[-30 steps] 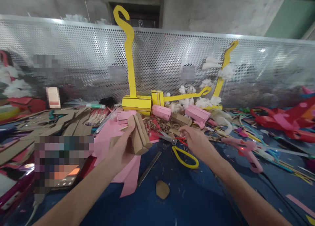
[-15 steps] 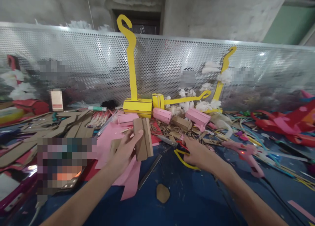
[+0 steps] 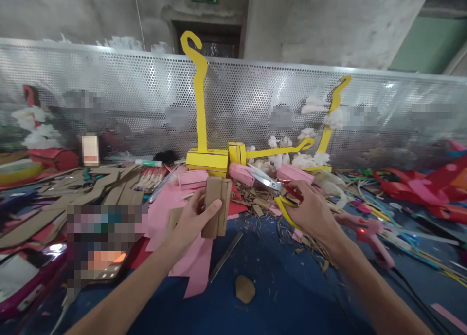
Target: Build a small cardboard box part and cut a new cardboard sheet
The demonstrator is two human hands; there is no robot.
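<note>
My left hand (image 3: 197, 218) grips a folded piece of brown cardboard (image 3: 216, 206), thumb across its front. In my right hand (image 3: 310, 206) are scissors (image 3: 268, 178) with red and yellow handles, raised off the table with the blades pointing left and slightly parted. Pink paper (image 3: 164, 206) lies beneath and left of the cardboard. Beyond it sit a pink box (image 3: 192, 178) and a yellow box with a tall hooked strip (image 3: 207, 160). A small cardboard disc (image 3: 245, 289) and a thin metal strip (image 3: 225, 257) rest on the blue table.
A pink glue gun (image 3: 372, 235) with a glowing light lies at the right. Brown scraps (image 3: 258, 207) are scattered mid-table. Cardboard strips (image 3: 105, 191) and a phone-like device (image 3: 109, 271) are at the left. A perforated metal screen (image 3: 241, 96) stands behind.
My right hand has lifted the scissors from the scraps and moved right and up. The cardboard in my left hand has turned slightly more upright. The view has shifted a little.
</note>
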